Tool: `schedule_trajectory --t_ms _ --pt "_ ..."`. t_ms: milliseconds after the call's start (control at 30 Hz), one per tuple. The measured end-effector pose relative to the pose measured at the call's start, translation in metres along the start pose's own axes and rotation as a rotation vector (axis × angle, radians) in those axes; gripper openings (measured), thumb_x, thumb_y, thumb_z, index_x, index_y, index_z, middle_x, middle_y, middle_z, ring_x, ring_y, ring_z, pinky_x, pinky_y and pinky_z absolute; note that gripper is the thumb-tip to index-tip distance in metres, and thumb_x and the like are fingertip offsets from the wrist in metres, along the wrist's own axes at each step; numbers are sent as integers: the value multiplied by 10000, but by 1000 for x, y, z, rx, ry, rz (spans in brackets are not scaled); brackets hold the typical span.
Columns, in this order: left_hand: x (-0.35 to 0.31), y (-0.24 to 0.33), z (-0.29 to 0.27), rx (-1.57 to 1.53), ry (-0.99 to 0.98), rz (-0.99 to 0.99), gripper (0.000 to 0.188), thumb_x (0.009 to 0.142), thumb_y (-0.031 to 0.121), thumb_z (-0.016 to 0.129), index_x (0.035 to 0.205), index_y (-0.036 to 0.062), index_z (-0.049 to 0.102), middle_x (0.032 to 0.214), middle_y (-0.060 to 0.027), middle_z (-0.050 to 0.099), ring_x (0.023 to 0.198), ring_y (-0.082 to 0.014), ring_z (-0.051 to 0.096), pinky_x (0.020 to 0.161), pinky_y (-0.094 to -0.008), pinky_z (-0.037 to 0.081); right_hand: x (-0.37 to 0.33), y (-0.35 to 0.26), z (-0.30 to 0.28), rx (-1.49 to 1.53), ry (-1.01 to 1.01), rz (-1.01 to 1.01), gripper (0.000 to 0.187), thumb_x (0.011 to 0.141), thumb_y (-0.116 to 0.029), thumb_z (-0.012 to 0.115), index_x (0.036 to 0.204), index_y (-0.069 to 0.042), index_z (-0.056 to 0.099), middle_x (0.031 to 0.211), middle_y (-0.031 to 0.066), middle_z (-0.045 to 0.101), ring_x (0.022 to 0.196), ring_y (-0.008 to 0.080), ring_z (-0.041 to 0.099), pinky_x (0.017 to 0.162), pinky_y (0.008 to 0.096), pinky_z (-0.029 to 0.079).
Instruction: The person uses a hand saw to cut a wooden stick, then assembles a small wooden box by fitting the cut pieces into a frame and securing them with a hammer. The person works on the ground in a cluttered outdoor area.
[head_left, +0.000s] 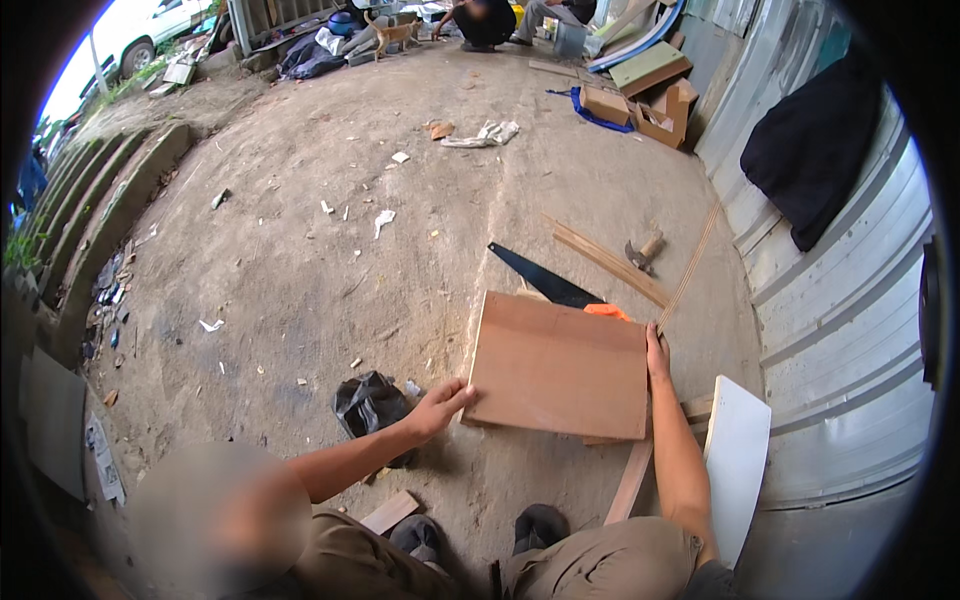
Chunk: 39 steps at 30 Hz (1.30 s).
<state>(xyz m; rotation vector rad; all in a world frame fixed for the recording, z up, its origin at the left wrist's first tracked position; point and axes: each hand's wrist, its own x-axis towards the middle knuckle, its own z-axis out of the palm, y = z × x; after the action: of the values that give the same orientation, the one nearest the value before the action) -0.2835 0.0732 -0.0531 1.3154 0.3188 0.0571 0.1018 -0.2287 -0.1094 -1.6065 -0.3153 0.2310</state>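
Between my two hands is a brown rectangular wooden panel [560, 368], tilted a little, with a pale edge on its left side. My left hand [443, 405] grips the panel's lower left edge, the thumb near its face. At the upper right edge my right hand [657, 353] holds it, the fingers partly hidden. Just beyond the panel a handsaw [545, 277] lies on the ground, dark blade pointing away to the left; its orange handle [606, 312] is partly covered by the panel.
A hammer [645, 252] and thin wood strips [610, 262] lie farther right. Beside my right arm leans a white board [738, 460]. A black plastic bag [370, 400] sits by my left forearm. Corrugated metal [830, 320] walls the right side. Far off are people, a cat [395, 36] and cardboard boxes [665, 115].
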Motion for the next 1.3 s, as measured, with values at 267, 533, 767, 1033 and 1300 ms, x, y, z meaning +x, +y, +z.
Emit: schedule_trajectory --t_ms 267,533,767,1033,1300 --pt "-3 28 17 157 49 -79 375 997 385 543 1080 22 588 829 62 484 785 -53 435 689 -244 381 -30 -64 21 -264 97 177 404 973 -389 571 1010 5 648 861 25 614 812 130 546 752 313 459" --pt "0 23 20 243 99 -56 473 982 402 562 1164 -34 591 1017 -21 618 941 -90 526 842 -252 438 -52 -80 41 -609 165 -4 473 950 -433 567 968 36 628 804 195 647 770 328 619 721 411 471" --pt "2 3 26 284 188 22 498 968 429 564 1108 -46 609 930 -74 650 847 -125 564 743 -290 475 -55 -81 40 -710 218 -66 524 942 -485 549 921 34 619 824 242 649 824 420 626 734 464 465" --pt "4 6 10 216 -43 1 504 974 465 548 1148 -7 578 1005 -32 593 924 -114 515 795 -279 433 -54 -81 39 -701 206 -84 530 943 -499 542 914 25 622 798 211 647 792 380 627 732 444 470" --pt "7 14 -10 -35 -78 -219 770 990 640 227 1429 44 437 1439 -71 474 1334 -214 409 1129 -388 270 -90 -82 31 -221 99 249 481 967 -433 558 1020 38 638 853 99 643 825 198 586 747 350 472"
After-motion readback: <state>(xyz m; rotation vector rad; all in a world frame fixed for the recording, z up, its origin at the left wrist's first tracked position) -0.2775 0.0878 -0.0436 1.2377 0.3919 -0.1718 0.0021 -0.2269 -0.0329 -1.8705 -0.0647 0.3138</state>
